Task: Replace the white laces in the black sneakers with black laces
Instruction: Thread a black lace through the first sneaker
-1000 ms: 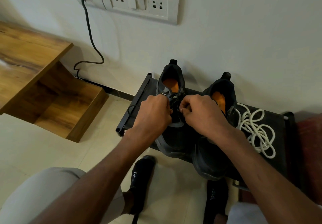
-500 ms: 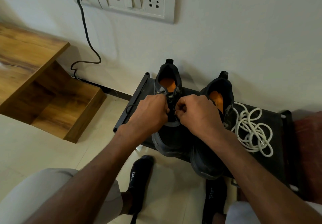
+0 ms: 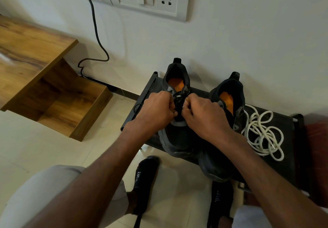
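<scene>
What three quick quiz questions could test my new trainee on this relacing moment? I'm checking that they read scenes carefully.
1. True or false: the white laces lie loose on the black rack, right of both sneakers.
2. Which sneaker are both hands working on? A) left sneaker B) right sneaker
3. Fill in: the left hand and right hand pinch a ____ lace.

Key: 1 true; 2 A; 3 black.

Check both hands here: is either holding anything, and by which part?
Both hold the black lace over the left sneaker's eyelets: the left hand and the right hand each pinch a strand near the tongue. The exact grip points are hidden by the fingers.
</scene>
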Demonstrator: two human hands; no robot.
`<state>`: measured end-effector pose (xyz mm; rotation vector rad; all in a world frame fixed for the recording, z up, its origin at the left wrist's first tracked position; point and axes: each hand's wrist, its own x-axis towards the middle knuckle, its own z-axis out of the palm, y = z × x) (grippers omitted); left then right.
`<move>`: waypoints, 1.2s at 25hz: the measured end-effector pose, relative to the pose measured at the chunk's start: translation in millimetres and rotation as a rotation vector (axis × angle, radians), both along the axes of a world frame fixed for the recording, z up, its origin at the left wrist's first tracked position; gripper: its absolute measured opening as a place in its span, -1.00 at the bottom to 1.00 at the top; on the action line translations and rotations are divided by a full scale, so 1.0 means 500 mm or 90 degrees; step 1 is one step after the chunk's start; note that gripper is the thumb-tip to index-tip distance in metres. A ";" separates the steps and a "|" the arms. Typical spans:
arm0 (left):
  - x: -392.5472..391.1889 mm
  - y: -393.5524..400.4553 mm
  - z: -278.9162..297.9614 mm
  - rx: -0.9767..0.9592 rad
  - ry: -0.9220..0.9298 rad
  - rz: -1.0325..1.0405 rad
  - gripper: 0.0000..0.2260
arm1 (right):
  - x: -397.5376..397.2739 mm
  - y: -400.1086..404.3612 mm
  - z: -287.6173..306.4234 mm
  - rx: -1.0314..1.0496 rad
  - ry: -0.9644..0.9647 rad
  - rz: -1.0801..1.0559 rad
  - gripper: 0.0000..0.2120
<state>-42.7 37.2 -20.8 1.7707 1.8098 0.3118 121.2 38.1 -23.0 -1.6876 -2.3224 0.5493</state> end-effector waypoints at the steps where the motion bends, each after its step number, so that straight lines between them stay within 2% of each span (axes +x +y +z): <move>1: 0.000 -0.001 0.000 0.000 0.003 0.000 -0.89 | 0.003 0.002 0.002 -0.003 0.003 0.004 -0.91; 5: 0.000 0.002 0.002 -0.010 -0.020 0.012 -0.79 | 0.024 0.014 0.010 -0.077 0.075 -0.043 -0.89; 8: 0.004 0.002 0.002 -0.013 0.000 0.009 -0.75 | 0.021 0.011 0.008 -0.050 0.066 -0.042 -0.93; 12: 0.009 -0.001 -0.003 -0.002 0.027 0.018 -0.78 | 0.010 0.007 0.008 -0.027 0.040 -0.009 -0.93; 17: 0.010 -0.001 -0.007 0.004 0.006 0.029 -0.84 | 0.003 0.003 0.000 -0.020 0.029 0.017 -0.91; 21: 0.008 -0.002 -0.019 0.059 -0.019 0.053 -0.95 | 0.015 0.017 0.001 -0.035 0.049 -0.033 -0.88; 24: 0.009 -0.001 -0.022 0.067 -0.022 0.053 -0.93 | 0.018 0.019 0.003 -0.029 0.100 -0.063 -0.90; 26: 0.008 0.003 -0.020 0.062 -0.021 0.050 -0.92 | 0.014 0.016 0.003 -0.021 0.091 -0.056 -0.95; 30: 0.001 0.008 -0.018 0.056 -0.020 0.061 -0.90 | 0.006 0.018 0.005 0.000 0.060 -0.046 -0.91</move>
